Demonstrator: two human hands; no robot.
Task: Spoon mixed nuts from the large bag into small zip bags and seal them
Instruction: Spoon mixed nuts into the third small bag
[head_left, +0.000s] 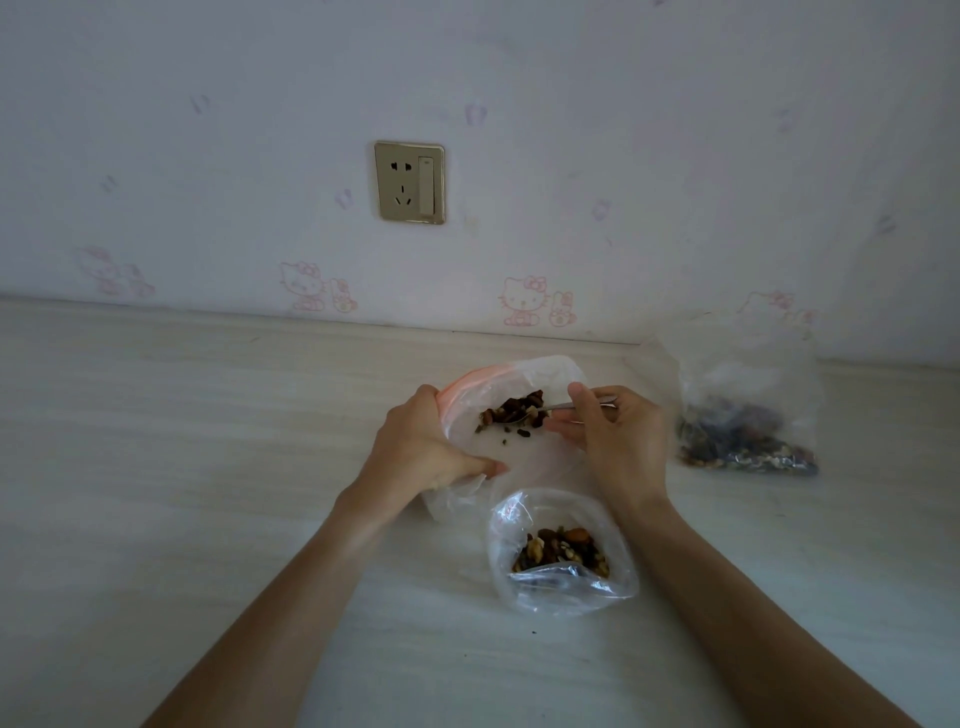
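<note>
Both hands busy mid-frame: our left hand (426, 447) grips the zip bag (511, 457) open so our right hand (618, 436), pinching the spoon (561, 407), tips nuts (511, 413) in.

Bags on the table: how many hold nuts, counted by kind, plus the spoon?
Bag with pink zip strip, held open by the left hand: 1
Small clear bag of nuts, near edge, open: 1
Clear bag of nuts, far right by the wall: 1
Spoon, in the right hand: 1
Total: 4
</note>
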